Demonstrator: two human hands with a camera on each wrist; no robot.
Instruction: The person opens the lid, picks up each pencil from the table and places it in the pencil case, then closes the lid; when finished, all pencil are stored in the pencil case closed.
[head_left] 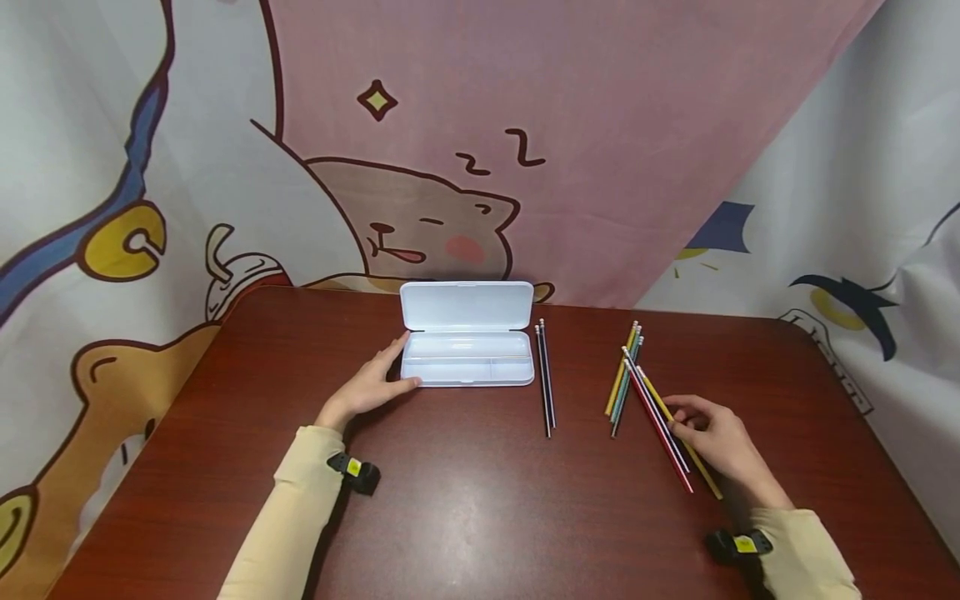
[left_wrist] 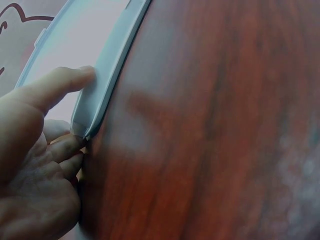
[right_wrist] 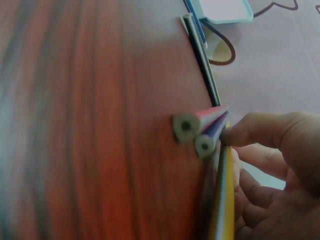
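Note:
A white pencil case (head_left: 467, 385) lies with its lid (head_left: 467, 306) raised and its compartments facing up. My left hand (head_left: 369, 385) holds the case's left end, thumb at the front corner and fingers along the side, as the left wrist view also shows. My right hand (head_left: 716, 433) pinches a yellow pencil (head_left: 705, 475) between thumb and fingers. Beside that pencil lie a red pencil (head_left: 678, 471) and a dark purple-looking pencil (head_left: 681, 454), their sharpenless ends facing the right wrist camera. The tips of the right fingers are partly hidden behind the yellow pencil.
Two dark pencils (head_left: 546, 383) lie just right of the case. Several yellow and green pencils (head_left: 621, 387) lie between them and the right hand's group. A brown wooden table (head_left: 465, 500) carries everything, and a printed cloth (head_left: 585, 167) hangs behind its far edge.

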